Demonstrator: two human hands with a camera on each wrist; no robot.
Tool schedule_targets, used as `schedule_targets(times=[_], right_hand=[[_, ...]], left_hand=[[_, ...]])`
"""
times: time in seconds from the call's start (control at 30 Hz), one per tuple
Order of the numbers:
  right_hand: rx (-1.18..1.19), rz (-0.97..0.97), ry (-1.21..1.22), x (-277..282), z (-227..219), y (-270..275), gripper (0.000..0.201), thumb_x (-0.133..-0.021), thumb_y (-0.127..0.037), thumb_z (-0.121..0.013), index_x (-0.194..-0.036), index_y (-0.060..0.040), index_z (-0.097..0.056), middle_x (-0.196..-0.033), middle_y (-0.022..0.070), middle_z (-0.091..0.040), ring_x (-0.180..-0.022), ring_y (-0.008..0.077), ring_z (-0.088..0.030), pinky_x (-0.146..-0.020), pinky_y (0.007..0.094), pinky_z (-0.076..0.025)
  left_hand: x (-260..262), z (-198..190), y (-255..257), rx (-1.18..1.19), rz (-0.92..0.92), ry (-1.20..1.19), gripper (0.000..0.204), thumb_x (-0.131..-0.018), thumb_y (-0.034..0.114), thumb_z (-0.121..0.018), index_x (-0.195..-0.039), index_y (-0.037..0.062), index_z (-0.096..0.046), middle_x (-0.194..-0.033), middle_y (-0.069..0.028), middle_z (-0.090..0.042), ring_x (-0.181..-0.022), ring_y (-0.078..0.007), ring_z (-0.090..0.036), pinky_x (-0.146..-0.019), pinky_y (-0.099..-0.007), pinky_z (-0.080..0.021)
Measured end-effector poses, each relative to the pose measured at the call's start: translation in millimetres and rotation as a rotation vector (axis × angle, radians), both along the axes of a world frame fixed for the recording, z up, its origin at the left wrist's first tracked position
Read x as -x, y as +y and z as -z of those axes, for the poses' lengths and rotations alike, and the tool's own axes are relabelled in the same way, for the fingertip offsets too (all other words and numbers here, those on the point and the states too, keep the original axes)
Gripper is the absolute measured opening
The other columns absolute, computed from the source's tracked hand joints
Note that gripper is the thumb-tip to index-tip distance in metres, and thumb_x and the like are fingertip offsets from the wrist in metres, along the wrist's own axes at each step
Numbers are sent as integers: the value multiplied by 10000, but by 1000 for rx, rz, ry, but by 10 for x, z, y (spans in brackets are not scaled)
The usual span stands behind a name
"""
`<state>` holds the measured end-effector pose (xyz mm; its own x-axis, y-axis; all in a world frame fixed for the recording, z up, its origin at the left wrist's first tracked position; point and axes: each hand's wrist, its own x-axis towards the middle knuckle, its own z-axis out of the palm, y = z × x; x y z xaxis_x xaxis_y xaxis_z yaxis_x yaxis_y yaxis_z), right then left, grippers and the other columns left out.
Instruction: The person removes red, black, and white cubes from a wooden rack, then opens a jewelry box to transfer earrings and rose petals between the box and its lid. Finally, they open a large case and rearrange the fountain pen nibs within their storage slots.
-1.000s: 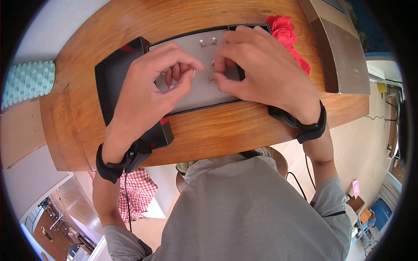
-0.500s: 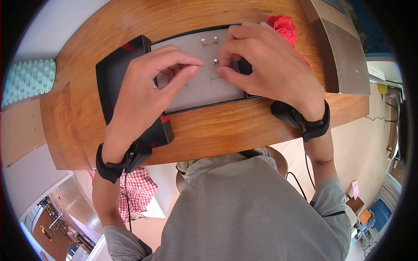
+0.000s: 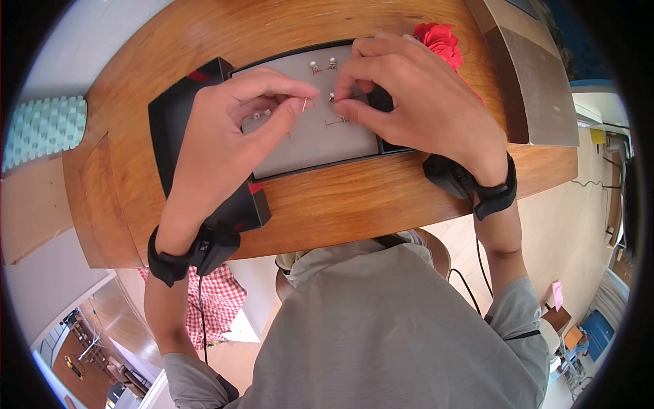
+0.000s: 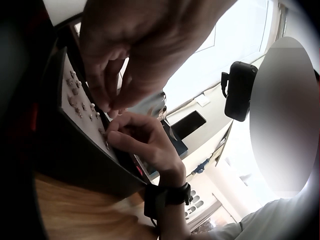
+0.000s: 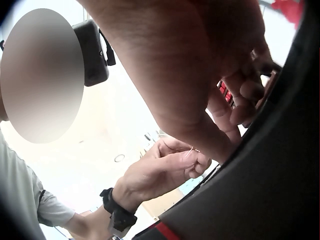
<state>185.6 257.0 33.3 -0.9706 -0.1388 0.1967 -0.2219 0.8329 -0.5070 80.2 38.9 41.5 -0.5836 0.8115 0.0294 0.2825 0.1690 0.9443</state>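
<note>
A shallow black box with a grey padded insert (image 3: 300,146) lies on the wooden table, several small earrings on it. Above its left half, my left hand (image 3: 235,129) pinches a thin gold-coloured piece (image 3: 304,104) between thumb and forefinger; the right wrist view also shows this thin piece (image 5: 189,152). My right hand (image 3: 426,102) is over the insert's right side, thumb and forefinger close together beside an earring (image 3: 332,97); whether anything is between them is hidden. Two pearl-topped earrings (image 3: 332,64) stand near the back edge. A thin bar-like piece (image 3: 336,123) lies below the right fingertips.
The black box lid (image 3: 174,112) lies open at the left, partly under my left forearm. Red fabric petals (image 3: 441,46) are behind my right hand. A brown carton (image 3: 538,95) stands at the right, and a pale green woven item (image 3: 48,126) at the far left.
The thin piece in my left fingers shows again after being hidden half a second ago. My right hand has shifted slightly left since then, and the box has moved slightly left in view.
</note>
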Motion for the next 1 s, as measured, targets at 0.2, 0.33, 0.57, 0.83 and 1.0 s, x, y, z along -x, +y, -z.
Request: schedule_targets(times=[0.2, 0.33, 0.57, 0.83, 1.0], right_hand=[[-7, -20, 72, 8, 54, -6, 135, -881, -181, -749, -939, -67, -707, -882, 89, -613, -920, 295, -601, -799, 421, -468], [-4, -20, 65, 11, 58, 5, 127, -885, -175, -743, -939, -66, -707, -869, 90, -608, -901, 290, -599, -782, 422, -468], [8, -22, 118, 17, 45, 12, 115, -879, -154, -747, -937, -62, -708, -821, 76, -586, -845, 279, -592, -746, 413, -464], [38, -4, 189, 27, 84, 13, 111, -875, -136, -749, -939, -57, -704, -800, 74, -576, -811, 279, -588, -721, 415, -463], [46, -4, 185, 34, 92, 11, 110, -879, -134, -749, -936, -58, -694, -786, 69, -567, -795, 282, -585, -710, 416, -457]], left_hand=[[-2, -44, -12, 23, 17, -57, 169, -953, 2, -660, -1087, -76, -727, -1021, -64, -713, -932, -106, -655, -889, -262, -529], [-4, 3, -9, 9, 31, -11, 152, -938, 4, -675, -1070, -50, -730, -994, -55, -704, -892, -112, -642, -851, -274, -527], [-11, -31, -31, 207, 191, 529, 202, -835, 4, -758, -1033, 32, -734, -1046, -56, -654, -960, -200, -625, -836, -320, -488], [-61, 6, 53, 199, 238, 633, 183, -816, 40, -781, -985, 23, -715, -1014, -62, -620, -966, -256, -606, -831, -348, -485], [-65, 35, 59, 184, 226, 583, 125, -871, 31, -738, -984, 8, -692, -978, -80, -614, -865, -271, -608, -750, -341, -497]])
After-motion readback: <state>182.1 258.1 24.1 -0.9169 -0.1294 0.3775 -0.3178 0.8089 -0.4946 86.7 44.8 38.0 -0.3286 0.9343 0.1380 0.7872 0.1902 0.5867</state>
